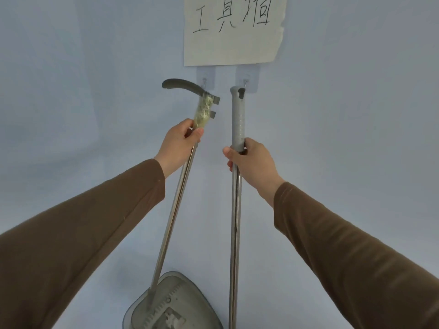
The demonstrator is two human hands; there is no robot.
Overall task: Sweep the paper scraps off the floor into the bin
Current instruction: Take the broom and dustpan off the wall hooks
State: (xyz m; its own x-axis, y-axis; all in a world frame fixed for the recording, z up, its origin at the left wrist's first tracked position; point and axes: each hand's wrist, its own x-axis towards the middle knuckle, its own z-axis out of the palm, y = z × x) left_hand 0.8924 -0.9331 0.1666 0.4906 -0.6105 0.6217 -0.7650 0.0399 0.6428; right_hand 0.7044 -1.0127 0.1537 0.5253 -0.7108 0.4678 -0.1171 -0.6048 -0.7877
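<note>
Below, dustpan point(175, 302) (toothed rim)

Looks like a cleaning-tool storage spot against a plain pale blue-grey wall point(83, 67). A handwritten white paper sign point(234, 29) is stuck up above two clear adhesive wall hooks point(206, 78), with a long metal-handled grey plastic dustpan point(173, 307) left and a grey-gripped metal broom pole point(236, 210) right under them. Home, office or otherwise: can't tell.

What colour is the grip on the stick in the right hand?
Grey, seen in the head view: the grip tops a silver pole.
</note>
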